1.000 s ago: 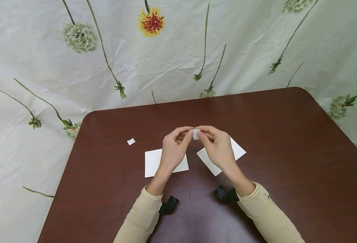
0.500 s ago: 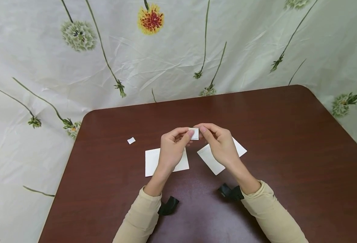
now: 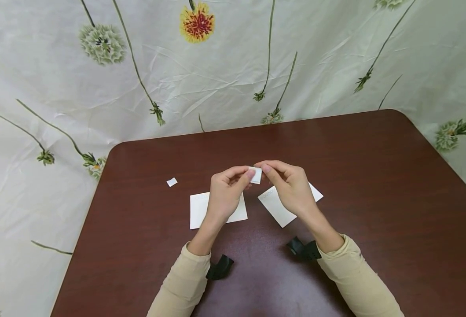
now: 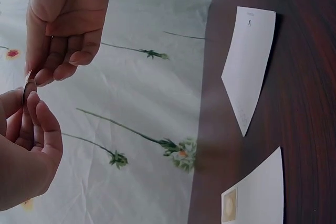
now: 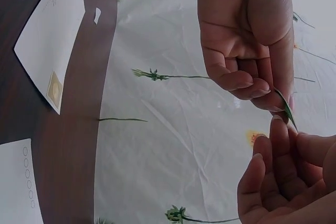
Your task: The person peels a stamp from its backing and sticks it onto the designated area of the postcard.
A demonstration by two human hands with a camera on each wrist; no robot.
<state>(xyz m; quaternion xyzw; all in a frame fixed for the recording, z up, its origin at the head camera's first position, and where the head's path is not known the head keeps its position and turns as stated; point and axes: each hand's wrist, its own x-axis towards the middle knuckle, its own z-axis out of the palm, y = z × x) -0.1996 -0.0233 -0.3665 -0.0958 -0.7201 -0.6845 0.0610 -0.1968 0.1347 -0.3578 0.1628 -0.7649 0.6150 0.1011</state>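
Above the table, my left hand (image 3: 225,193) pinches a small white square (image 3: 256,175) between thumb and forefinger. It is thin and stamp-sized, and its other face shows as a green sliver (image 5: 287,106) in the right wrist view. Thumb and forefinger of my right hand (image 3: 296,191) pinch the square's upper right corner. Below the left hand lies a white envelope (image 3: 199,211) with a beige stamp (image 4: 229,205) on one corner. Partly covered by the right hand, a second white envelope (image 3: 277,208) lies at a slant, with a row of printed circles (image 5: 27,173).
A small white scrap of paper (image 3: 171,182) lies on the dark red-brown table (image 3: 137,246), left of the envelopes. Behind the far edge hangs a pale cloth (image 3: 225,66) printed with flowers. Black straps (image 3: 220,267) sit at both wrists.
My right hand has shifted slightly right, toward the square's corner, so more of its white face shows. My left hand keeps its hold almost in place. The envelopes and scrap stay put.
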